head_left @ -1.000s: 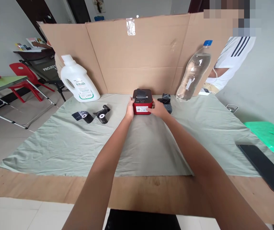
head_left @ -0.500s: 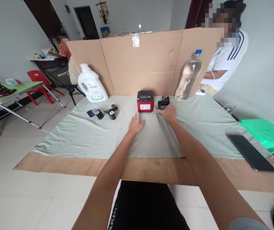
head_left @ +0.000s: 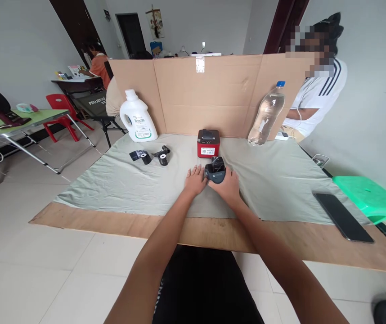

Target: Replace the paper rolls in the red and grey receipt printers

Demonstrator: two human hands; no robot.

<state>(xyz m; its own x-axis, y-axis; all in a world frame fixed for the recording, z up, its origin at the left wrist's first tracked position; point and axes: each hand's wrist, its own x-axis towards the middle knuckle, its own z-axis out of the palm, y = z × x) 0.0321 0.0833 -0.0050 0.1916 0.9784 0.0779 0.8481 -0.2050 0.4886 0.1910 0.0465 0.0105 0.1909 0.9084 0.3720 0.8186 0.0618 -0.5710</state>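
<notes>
My right hand (head_left: pixel 228 185) grips the right and near side of a small dark rounded device (head_left: pixel 215 175), with a crinkled black film-like piece (head_left: pixel 217 164) standing up from its top. My left hand (head_left: pixel 195 181) lies with fingers spread on the cloth, close to the device's left side; whether it touches is unclear. Just behind the device stands a red and black box-shaped machine (head_left: pixel 208 144) with a white label on its front. Off to the left lie two black film rolls, one roll (head_left: pixel 145 157) with its tail out leftward and another roll (head_left: pixel 163 159) with a pale core.
A white detergent jug (head_left: pixel 139 118) and a clear water bottle (head_left: pixel 267 114) stand before a cardboard screen (head_left: pixel 203 90). A dark phone (head_left: pixel 343 216) lies on the right of the cloth-covered table (head_left: pixel 122 220). A person (head_left: pixel 328 85) sits beyond, near a green stool (head_left: pixel 370 195).
The dark device has come leftward and nearer with my right hand on it, now in front of the red machine. My left hand has moved slightly toward it. The head view has shifted a little.
</notes>
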